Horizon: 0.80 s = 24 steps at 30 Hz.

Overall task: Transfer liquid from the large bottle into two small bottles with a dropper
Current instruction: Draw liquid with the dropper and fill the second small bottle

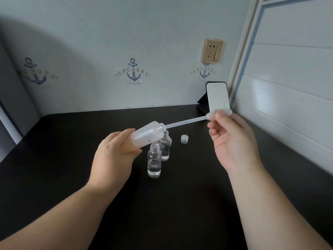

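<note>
My left hand [115, 156] grips frosted plastic large bottle [146, 135] tilted near-flat so liquid pools reachable; right hand [232, 139] pinches bulb of clear plastic dropper [187, 121], tip in neck.

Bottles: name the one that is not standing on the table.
The large frosted bottle: the left hand holds it tilted in the air, dropper tip at its mouth. Both small clear bottles stand upright.

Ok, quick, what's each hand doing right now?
Left hand: grips the tilted large bottle.
Right hand: pinches the dropper bulb, tip at the bottle's mouth.
</note>
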Available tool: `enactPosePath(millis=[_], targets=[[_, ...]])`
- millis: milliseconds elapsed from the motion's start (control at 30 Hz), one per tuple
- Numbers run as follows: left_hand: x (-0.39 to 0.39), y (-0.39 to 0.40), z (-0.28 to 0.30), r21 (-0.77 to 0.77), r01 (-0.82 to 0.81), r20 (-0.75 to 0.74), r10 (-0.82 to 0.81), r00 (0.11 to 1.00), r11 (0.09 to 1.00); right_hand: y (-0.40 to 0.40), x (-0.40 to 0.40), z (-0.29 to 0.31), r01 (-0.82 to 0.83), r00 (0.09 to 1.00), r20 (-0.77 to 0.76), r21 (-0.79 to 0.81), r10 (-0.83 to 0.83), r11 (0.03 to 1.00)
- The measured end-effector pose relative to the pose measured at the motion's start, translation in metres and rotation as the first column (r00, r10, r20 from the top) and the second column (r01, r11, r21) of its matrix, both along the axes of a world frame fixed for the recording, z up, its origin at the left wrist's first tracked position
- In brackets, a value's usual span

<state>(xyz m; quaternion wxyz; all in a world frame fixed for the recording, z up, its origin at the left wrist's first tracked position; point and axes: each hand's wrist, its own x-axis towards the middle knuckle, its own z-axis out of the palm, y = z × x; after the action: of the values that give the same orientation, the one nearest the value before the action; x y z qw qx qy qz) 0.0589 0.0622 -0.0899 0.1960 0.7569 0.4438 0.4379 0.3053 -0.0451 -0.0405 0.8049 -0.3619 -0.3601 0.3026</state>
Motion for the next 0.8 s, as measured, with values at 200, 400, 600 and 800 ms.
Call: enactPosePath(millis=[200, 400, 600, 800], targets=[[0.001, 0.000, 0.001, 0.003, -0.008, -0.028, 0.008, 1.000, 1.000, 0.007, -0.022, -0.006, -0.049, 0.992, 0.118, -0.051, 0.055, 0.997], [0.001, -0.001, 0.003, 0.006, 0.011, -0.047, -0.010, 0.999, 1.000, 0.012, -0.037, -0.013, -0.045, 0.973, 0.219, -0.117, 0.070, 0.992], [0.001, -0.001, 0.003, -0.001, 0.013, -0.027, -0.013, 1.000, 1.000, 0.015, -0.041, -0.016, -0.049, 0.967, 0.239, -0.170, 0.090, 0.984], [0.001, -0.001, 0.003, -0.018, 0.001, -0.019, -0.001, 1.000, 1.000, 0.013, -0.037, -0.014, -0.049, 0.979, 0.186, -0.163, 0.079, 0.985]])
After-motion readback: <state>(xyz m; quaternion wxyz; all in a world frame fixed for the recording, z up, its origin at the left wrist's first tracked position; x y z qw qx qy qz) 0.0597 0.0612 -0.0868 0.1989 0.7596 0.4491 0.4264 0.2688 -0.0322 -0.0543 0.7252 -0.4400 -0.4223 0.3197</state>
